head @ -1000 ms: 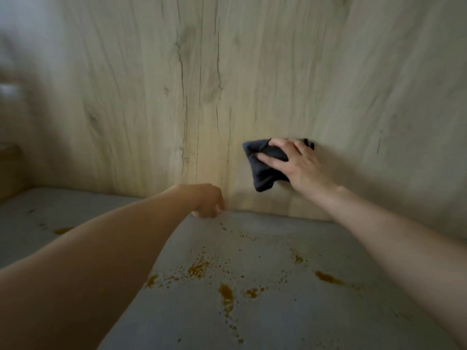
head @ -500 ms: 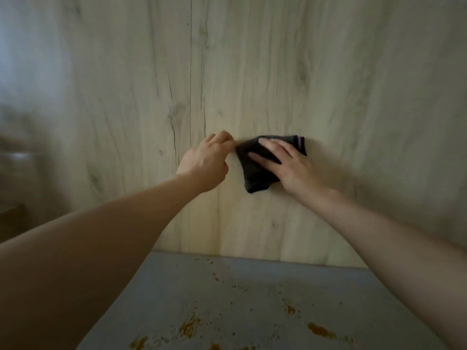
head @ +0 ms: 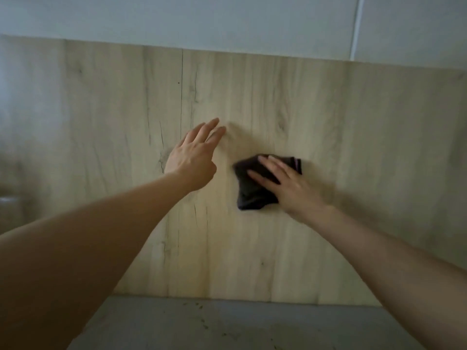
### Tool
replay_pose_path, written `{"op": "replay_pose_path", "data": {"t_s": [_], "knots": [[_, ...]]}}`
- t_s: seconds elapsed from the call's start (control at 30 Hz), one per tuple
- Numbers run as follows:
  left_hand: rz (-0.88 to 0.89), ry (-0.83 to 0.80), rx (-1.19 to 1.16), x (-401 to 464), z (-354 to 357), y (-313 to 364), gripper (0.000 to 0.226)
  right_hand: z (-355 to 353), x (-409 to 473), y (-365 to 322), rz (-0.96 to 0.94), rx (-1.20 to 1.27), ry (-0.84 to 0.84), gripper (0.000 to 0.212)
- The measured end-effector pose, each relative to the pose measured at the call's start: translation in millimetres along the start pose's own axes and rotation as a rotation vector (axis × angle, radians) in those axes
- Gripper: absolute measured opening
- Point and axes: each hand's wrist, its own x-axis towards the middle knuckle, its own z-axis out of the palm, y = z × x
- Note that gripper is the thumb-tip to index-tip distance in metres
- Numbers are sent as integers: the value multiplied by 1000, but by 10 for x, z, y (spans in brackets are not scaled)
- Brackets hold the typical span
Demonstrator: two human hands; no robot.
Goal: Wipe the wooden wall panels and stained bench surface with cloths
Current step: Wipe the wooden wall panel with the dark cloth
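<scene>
Pressing one dark cloth (head: 252, 190) flat to the wooden wall panel (head: 316, 109), right hand (head: 285, 185) covers its right half, fingers straight. Left hand (head: 192, 157), empty and spread, sits just left, apart from it. Panel's top edge well above; grey bench (head: 227, 324) below.
</scene>
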Motion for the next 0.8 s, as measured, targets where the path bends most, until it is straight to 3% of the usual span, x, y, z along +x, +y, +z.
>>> {"op": "replay_pose_path", "data": {"t_s": [0.1,0.17,0.27,0.37,0.47,0.53,0.67,0.73,0.8], "knots": [[0,-20,39,184,-47,-17,83,-278,335,354,424,63,19,78],[7,-54,66,265,-53,-36,84,-296,414,372,513,55,19,79],[25,-84,61,285,-24,-49,89,-27,252,101,415,21,144,62],[25,-80,66,269,-26,-44,91,171,-59,-143,180,1,12,64],[29,-98,86,277,-52,-48,92,20,13,91,20,-38,-31,59],[36,-106,105,287,-66,-50,92,-213,261,314,159,-68,27,58],[24,-109,128,301,-77,-35,92,-570,717,405,720,116,-18,63],[53,-109,147,309,-109,-46,90,-491,789,152,735,124,16,65],[95,-85,148,314,-146,-104,86,-328,762,-160,559,124,-19,66]]}}
